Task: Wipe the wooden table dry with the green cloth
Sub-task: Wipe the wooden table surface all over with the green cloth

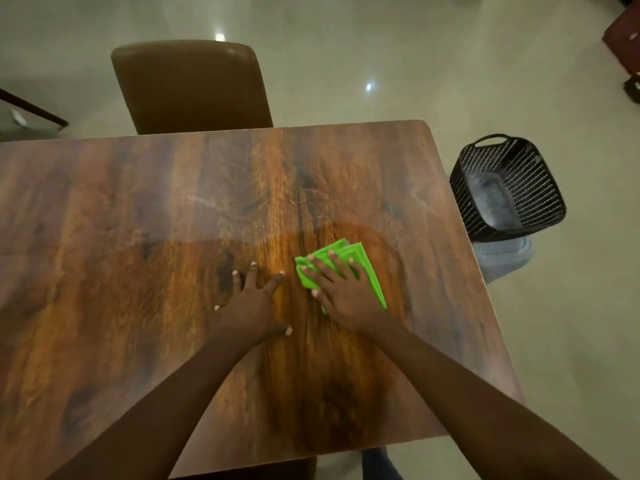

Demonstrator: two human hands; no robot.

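Observation:
A folded green cloth [362, 263] lies flat on the wooden table [138, 237], right of centre. My right hand [341, 292] presses down on it with fingers spread, covering its near-left part. My left hand [254, 301] rests flat on the bare wood just to the left of the cloth, fingers apart, holding nothing. A faint sheen and darker patch show on the wood around and beyond the cloth.
A brown chair [190, 88] is tucked at the table's far edge. A black perforated basket [507, 188] stands on the pale tiled floor beside the table's right edge, with a grey cloth [504, 256] on the floor near it. Dark furniture [623, 39] sits far right.

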